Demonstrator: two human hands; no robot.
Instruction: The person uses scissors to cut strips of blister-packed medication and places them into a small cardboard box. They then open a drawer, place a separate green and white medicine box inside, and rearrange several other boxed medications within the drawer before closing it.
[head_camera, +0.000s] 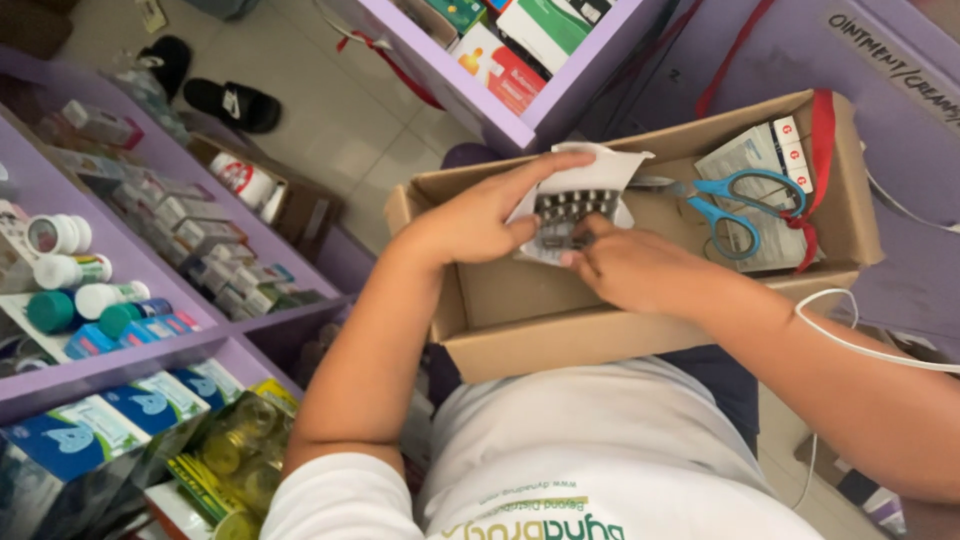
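- My left hand (478, 215) comes in from the left over the cardboard box (640, 325). Its fingers are stretched out along the upper edge of a white paper packet (592, 170), and the thumb presses the packet's lower left side, so this hand is gripping the packet.
- My right hand (632, 268) sits just below and to the right of the packet. Its fingertips are curled and pinched on a silver blister strip of tablets (568, 212); this hand is closed on the strip.
- The blister strip lies half inside the packet, between my two hands and touching both. Its long axis runs roughly left to right across the box, slightly tilted, and its open end faces my right hand.
- Relation that matters: the strip lies up and to the left of my right hand, which is the nearer one to its free end. My left hand holds only the paper around it.
- I judge the strip to be partway in or out of the packet; which direction cannot be told.
- Blue-handled scissors (740, 210) lie in the box to the right, well apart from both hands, on top of flat paper packs (745, 155).
- A purple shelf (150, 350) at left carries small bottles and cartons.
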